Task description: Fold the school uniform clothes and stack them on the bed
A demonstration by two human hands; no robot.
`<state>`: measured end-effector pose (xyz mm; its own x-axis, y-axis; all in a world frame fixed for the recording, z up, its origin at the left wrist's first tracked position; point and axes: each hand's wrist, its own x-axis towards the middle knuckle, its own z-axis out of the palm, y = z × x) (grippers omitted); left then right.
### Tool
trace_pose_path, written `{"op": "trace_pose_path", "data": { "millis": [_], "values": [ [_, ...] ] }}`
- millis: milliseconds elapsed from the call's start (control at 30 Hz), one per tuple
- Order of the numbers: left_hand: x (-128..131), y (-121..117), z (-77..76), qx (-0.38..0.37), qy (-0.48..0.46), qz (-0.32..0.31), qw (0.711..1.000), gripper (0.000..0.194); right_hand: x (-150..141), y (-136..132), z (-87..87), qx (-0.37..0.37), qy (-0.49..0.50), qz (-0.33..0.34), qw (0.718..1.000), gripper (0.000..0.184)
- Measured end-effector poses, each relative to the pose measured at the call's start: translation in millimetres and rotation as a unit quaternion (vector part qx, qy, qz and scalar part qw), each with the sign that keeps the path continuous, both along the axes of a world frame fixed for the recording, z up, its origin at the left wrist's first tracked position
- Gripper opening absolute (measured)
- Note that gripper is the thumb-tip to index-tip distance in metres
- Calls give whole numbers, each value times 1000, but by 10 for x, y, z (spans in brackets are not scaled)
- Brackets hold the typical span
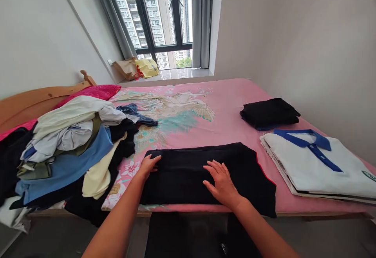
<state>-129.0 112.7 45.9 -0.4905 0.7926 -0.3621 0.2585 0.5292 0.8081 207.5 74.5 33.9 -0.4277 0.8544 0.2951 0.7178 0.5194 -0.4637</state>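
Observation:
A black garment (182, 179), which looks like trousers folded lengthwise, lies flat along the bed's near edge. Red trim runs down its slanted right end, and one corner there hangs slightly over the edge. My left hand (148, 166) rests on the garment's left end with the fingers apart. Over its middle, my right hand (220, 181) is spread palm down, gripping nothing; whether it presses on the cloth I cannot tell.
On the left is a heaped pile of mixed clothes (67, 172), with blue denim (136, 114) behind it. Folded black clothes (270, 113) and a stack topped by a white, blue-collared polo shirt (317, 168) sit right. Bags (147, 68) stand by the window.

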Motion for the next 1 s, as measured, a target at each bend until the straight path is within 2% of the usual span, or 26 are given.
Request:
{"op": "trace_pose_path", "data": {
  "millis": [67,200,300,400,467,533,633,700,767,833,900,1000],
  "values": [
    [-48,-30,-28,-11,34,-14,999,37,-87,30,-106,-20,-52,7,998,46],
    [-182,-77,-61,-27,117,-38,992,27,-125,66,-201,-41,-80,-6,996,35],
    [-223,-80,-15,-7,195,-37,980,32,-140,127,-90,-20,-49,-14,999,27],
    [-136,-72,70,55,282,-39,957,40,-211,273,62,2,-10,-31,999,29],
    [-31,-68,100,101,310,-81,942,33,-283,399,94,5,-2,-48,999,31],
    [66,-68,69,124,327,-172,921,32,-355,513,32,-4,-23,-68,997,36],
    [131,-82,-103,85,376,-300,872,43,-418,606,-206,-44,-97,-97,990,47],
    [123,-95,-252,32,407,-324,854,57,-425,615,-389,-62,-137,-110,982,56],
    [93,-98,-370,-7,413,-315,854,65,-417,605,-527,-62,-161,-119,978,61],
    [44,-82,-422,-16,397,-311,863,66,-410,597,-599,-61,-177,-127,974,61],
    [-37,-50,-411,16,347,-290,892,63,-409,595,-622,-64,-190,-131,971,61],
    [-237,-8,-338,60,295,-216,929,53,-415,597,-623,-63,-197,-130,970,62]
  ]
}}
